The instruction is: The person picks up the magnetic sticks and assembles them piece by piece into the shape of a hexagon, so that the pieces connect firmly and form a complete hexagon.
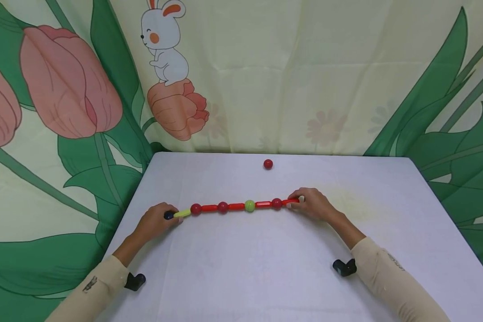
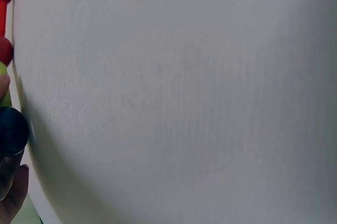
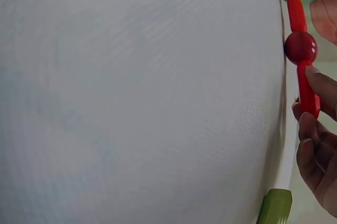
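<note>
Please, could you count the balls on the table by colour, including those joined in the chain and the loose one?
Red balls: 4, three in the chain and one loose
Green balls: 1
Dark blue balls: 1, at the left hand
Total: 6 balls

A white-covered bench [image 1: 265,277] fills the lower middle of the head view under soft, even light, backed by a pale yellow curtain [image 1: 290,67] printed with pink tulips [image 1: 68,80] at upper left, green leaves [image 1: 438,112] at right, and a white rabbit [image 1: 165,40] at top centre.
</note>
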`<state>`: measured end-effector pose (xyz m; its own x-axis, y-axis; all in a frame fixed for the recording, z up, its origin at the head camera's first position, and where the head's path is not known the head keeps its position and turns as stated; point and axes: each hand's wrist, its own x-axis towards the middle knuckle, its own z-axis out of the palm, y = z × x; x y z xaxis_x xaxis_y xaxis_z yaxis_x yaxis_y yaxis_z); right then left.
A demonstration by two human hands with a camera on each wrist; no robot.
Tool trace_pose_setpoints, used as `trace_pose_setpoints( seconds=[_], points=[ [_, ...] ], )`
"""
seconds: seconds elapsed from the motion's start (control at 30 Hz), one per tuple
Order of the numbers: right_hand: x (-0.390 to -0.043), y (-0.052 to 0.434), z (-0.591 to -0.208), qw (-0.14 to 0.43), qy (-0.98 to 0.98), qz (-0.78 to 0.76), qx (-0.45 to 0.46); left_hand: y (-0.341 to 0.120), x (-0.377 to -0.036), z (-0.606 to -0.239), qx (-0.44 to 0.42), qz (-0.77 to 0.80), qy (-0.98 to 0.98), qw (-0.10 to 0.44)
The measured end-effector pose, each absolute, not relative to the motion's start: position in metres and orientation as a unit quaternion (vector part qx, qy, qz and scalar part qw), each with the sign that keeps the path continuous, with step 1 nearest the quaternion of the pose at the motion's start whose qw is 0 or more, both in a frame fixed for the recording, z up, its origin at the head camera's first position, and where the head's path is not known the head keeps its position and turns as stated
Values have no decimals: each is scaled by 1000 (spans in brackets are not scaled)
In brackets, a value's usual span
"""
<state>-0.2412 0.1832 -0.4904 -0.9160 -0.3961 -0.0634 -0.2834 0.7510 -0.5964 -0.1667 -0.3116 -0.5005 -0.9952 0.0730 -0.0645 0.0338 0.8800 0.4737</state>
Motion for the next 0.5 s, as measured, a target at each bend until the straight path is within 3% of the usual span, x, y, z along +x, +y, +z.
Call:
trace_pose_setpoints(
  seconds=[0.5],
  points=[
    [-242,182,-491,102,932,-297,-180,-300,-159,-496,-1,253,967,24]
  ],
)
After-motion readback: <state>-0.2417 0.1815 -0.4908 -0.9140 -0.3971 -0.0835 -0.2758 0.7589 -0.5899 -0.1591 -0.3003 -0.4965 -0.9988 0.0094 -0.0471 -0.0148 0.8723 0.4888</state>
